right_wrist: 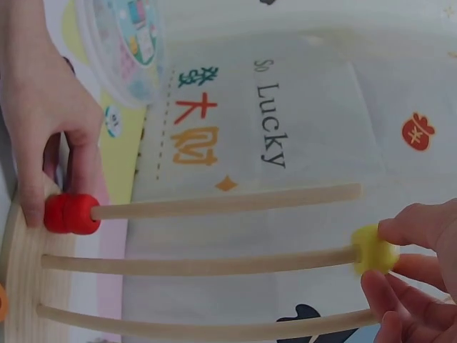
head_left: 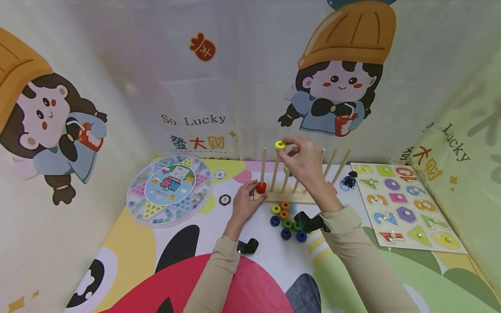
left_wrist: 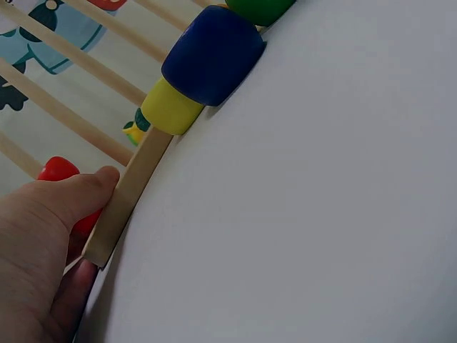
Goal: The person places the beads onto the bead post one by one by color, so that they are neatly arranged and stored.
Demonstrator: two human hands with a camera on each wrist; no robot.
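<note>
My right hand (head_left: pixel 306 163) pinches a yellow bead (head_left: pixel 280 145) between thumb and fingers at the top of the second wooden peg (right_wrist: pixel 200 266). In the right wrist view the peg's tip meets that bead. With thumb and fingers, my left hand (head_left: pixel 244 202) grips the left end of the wooden base (left_wrist: pixel 136 193) that carries the row of pegs. Two red beads (right_wrist: pixel 71 214) sit stacked at the foot of the first peg (head_left: pixel 264 163), close to the left hand. Loose yellow, orange, blue (head_left: pixel 285 234) and green beads lie in front of the base.
A round Chinese checkers box (head_left: pixel 169 191) lies at the left, with two poker chips (head_left: pixel 225 200) beside it. To the right are a small toy figure (head_left: pixel 349 179) and a number puzzle board (head_left: pixel 407 206). A printed cloth wall (head_left: pixel 254 87) rises behind the pegs.
</note>
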